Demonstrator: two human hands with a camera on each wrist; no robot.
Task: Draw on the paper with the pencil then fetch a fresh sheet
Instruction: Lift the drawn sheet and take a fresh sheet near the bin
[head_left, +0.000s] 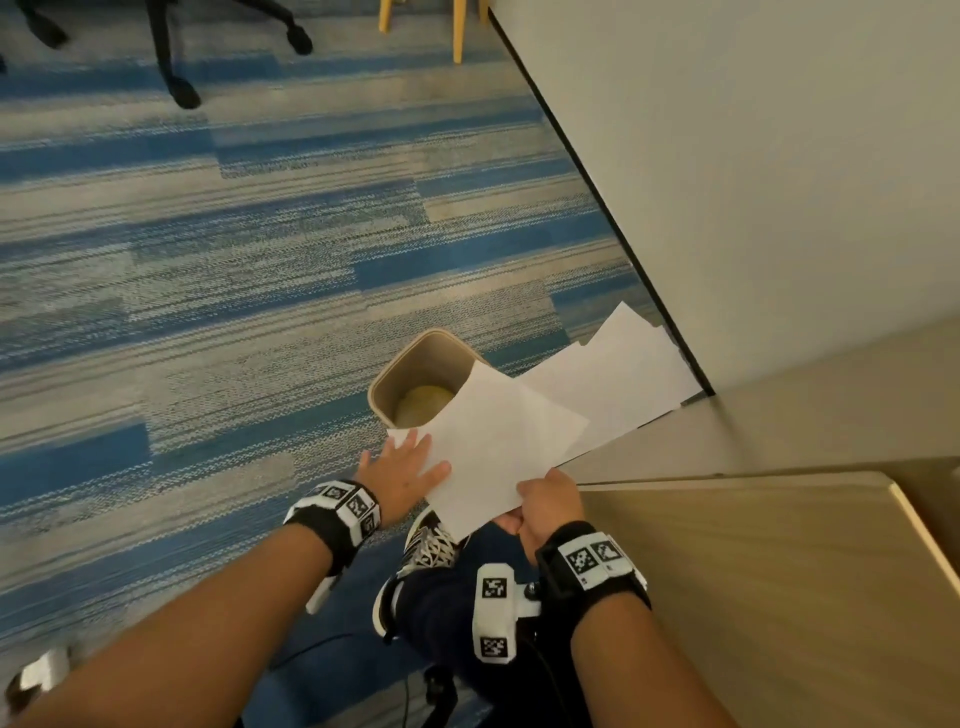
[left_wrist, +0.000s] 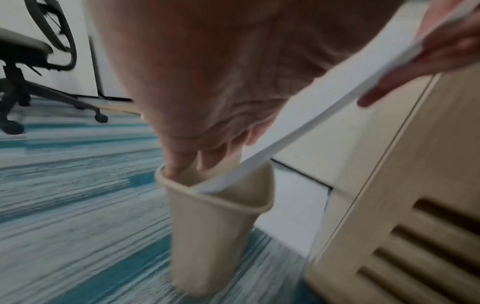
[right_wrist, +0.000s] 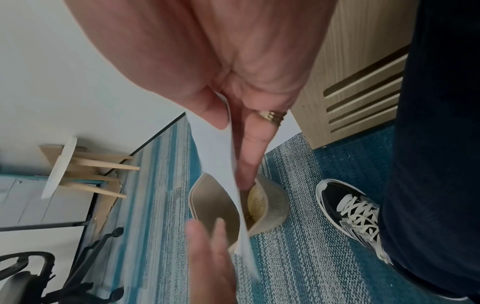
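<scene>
A white sheet of paper (head_left: 498, 447) hangs tilted over a beige wastebasket (head_left: 410, 364). My right hand (head_left: 537, 493) pinches its near corner between thumb and fingers (right_wrist: 249, 148). My left hand (head_left: 415, 460) is spread flat with straight fingers at the sheet's left edge, just above the basket's rim (left_wrist: 215, 197). The sheet's edge (left_wrist: 298, 127) slants from the right hand down to the basket. Something yellowish lies at the basket's bottom (right_wrist: 257, 201). Several more white sheets (head_left: 623, 374) lie on the carpet by the wall. No pencil is in view.
A wooden cabinet with slots (left_wrist: 415, 226) stands right of the basket, with a wooden tabletop (head_left: 753, 571) nearer to me. My shoe (head_left: 431, 545) is planted just behind the basket. An office chair base (head_left: 176, 78) and yellow chair legs (head_left: 457, 31) stand farther off on the striped carpet.
</scene>
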